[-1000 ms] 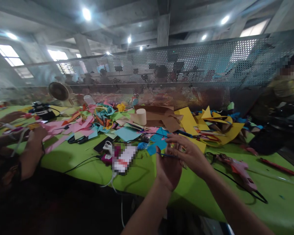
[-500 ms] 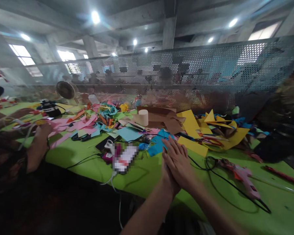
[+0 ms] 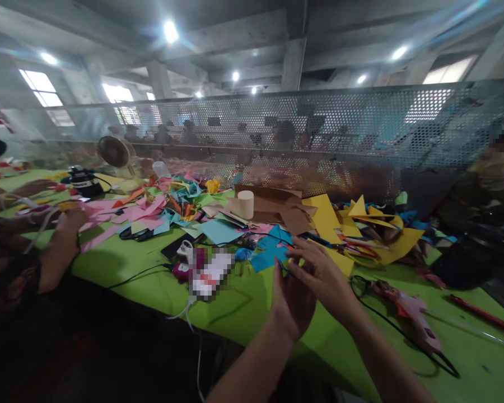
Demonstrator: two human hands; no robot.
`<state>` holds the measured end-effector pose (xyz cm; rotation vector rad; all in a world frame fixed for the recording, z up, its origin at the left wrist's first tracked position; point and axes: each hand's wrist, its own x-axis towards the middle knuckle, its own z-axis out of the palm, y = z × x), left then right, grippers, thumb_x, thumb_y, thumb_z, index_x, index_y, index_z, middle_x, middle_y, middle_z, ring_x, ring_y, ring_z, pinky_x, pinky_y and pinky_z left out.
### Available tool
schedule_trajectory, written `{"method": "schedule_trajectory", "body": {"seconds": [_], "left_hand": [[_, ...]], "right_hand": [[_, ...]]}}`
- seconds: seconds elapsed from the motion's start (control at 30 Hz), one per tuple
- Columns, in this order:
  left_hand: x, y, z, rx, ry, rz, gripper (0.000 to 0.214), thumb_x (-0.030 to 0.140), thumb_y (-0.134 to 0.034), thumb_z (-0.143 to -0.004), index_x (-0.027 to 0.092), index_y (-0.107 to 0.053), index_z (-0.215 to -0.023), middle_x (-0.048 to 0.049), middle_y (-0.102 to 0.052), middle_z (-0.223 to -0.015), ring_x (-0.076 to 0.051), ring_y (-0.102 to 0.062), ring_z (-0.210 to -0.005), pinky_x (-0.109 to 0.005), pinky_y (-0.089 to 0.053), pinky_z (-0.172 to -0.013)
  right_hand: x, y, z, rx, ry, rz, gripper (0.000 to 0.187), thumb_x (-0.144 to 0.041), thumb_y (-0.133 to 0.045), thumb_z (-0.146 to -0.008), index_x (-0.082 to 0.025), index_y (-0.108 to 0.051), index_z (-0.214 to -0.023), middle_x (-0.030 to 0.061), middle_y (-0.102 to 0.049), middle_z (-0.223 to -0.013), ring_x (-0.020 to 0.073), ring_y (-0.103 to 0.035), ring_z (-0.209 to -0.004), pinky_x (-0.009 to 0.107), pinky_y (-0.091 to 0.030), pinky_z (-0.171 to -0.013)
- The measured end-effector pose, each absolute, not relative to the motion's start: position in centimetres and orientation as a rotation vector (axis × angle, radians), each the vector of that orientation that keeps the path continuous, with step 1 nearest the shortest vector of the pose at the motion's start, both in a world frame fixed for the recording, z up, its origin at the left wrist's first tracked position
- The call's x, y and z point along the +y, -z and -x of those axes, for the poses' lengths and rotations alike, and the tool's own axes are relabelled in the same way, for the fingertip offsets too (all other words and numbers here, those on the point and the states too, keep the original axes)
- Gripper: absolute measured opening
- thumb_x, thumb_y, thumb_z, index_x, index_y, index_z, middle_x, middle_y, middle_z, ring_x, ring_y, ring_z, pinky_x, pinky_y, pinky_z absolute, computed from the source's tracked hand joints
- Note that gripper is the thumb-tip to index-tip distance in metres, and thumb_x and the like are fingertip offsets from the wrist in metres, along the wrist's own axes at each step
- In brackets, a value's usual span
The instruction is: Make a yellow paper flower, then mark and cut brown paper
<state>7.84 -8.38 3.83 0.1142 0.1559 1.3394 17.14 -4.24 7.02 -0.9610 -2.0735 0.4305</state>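
Note:
My left hand [image 3: 293, 308] is cupped above the near part of the table, palm turned up. My right hand [image 3: 322, 273] lies partly over it, fingers curled toward the left fingertips. A small blue piece [image 3: 283, 267] shows at the fingertips between both hands; most of it is hidden, and its material is unclear. Just beyond the hands lie cut blue sheets [image 3: 266, 258], with yellow sheets [image 3: 340, 262] behind my right hand. To the right, a pink glue gun [image 3: 418, 322] rests on its side with its black cord curling around it.
A phone [image 3: 212, 274] and a power strip [image 3: 185, 271] with cables sit left of my hands on the green table [image 3: 243, 313]. Coloured scraps pile along the back, around a cream roll [image 3: 246, 205]. A red pen [image 3: 481, 312] lies right. A co-worker's arm [image 3: 61, 246] reaches in left.
My palms were pressed flat together; now they have come apart somewhat, the right fingers have curled, and a small blue piece shows between them. The view has shifted slightly.

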Motion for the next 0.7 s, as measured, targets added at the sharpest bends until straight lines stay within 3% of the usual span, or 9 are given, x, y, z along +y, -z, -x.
{"method": "schedule_trajectory", "body": {"seconds": [0.23,0.37,0.5,0.7], "left_hand": [[-8.0,-3.9,-8.6,0.144,-1.351,-0.17,0.043,0.053,-0.049,-0.093,0.016,-0.072,-0.095,-0.0117,-0.07,-0.113,-0.02,-0.057,-0.123,-0.023,-0.043,-0.104],[-7.3,-3.4,-7.0,0.481,-1.421,-0.175,0.04,0.049,-0.049,-0.094,0.016,-0.07,-0.102,-0.0127,-0.068,-0.119,-0.025,-0.056,-0.125,-0.034,-0.042,-0.106],[-7.5,-2.1,-4.8,0.877,-1.57,-0.168,0.026,0.035,-0.057,-0.091,0.022,-0.065,-0.113,-0.0083,-0.065,-0.127,-0.023,-0.054,-0.127,-0.037,-0.04,-0.107],[-9.0,-0.7,-5.4,0.851,-1.375,-0.241,0.022,0.032,-0.067,-0.083,0.019,-0.065,-0.1,-0.0102,-0.068,-0.118,-0.025,-0.062,-0.114,-0.035,-0.048,-0.096]], "right_hand": [[-4.6,-6.3,-17.2,-1.917,-0.786,0.945,0.016,-0.04,-0.073,-0.078,-0.024,-0.075,-0.08,0.0106,-0.069,-0.125,0.0316,-0.055,-0.124,0.05,-0.038,-0.106],[-3.7,-6.3,-18.5,-1.564,-1.141,0.98,0.032,-0.051,-0.078,-0.071,-0.022,-0.074,-0.082,0.01,-0.074,-0.113,0.0301,-0.064,-0.111,0.044,-0.044,-0.1],[-2.7,-5.0,-20.7,-1.423,-1.244,1.114,0.049,-0.06,-0.08,-0.063,-0.02,-0.075,-0.09,0.0098,-0.077,-0.098,0.0293,-0.068,-0.098,0.042,-0.048,-0.093],[-2.1,-1.6,-21.5,-1.508,-1.24,1.238,0.046,-0.063,-0.081,-0.054,-0.02,-0.072,-0.067,0.0128,-0.076,-0.1,0.0374,-0.06,-0.116,0.047,-0.044,-0.097]]}}
